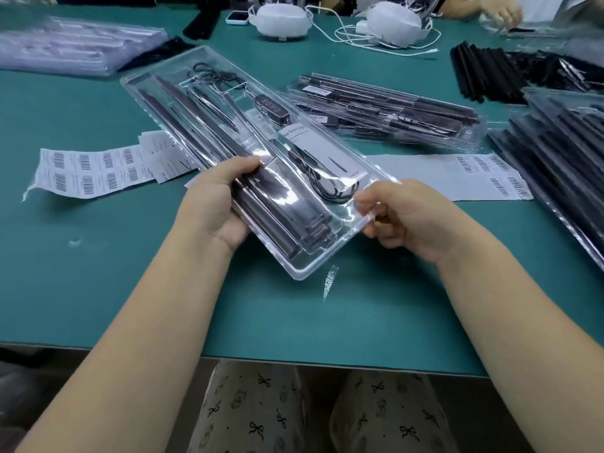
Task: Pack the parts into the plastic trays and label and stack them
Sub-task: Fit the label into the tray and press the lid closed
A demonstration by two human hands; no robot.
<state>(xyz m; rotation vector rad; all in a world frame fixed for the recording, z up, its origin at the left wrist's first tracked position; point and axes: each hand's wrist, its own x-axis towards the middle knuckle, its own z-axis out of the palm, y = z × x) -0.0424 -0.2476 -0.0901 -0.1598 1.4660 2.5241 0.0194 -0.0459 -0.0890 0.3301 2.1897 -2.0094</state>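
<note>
I hold a long clear plastic tray [157, 76] slantwise above the green table [98, 273]. It is filled with dark bars, coiled black cables and a white leaflet. My left hand [215, 201] grips its near left side, thumb on top. My right hand [402, 217] pinches the near right rim. Barcode label sheets lie flat on the table at the left [88, 171] and at the right [483, 174].
Another packed tray [385, 109] lies behind on the right. A stack of packed trays [568, 152] sits at the right edge and another stack [75, 47] at the far left. Loose black bars [480, 70], white devices with cables [389, 27] and another person's hand [500, 9] are at the back.
</note>
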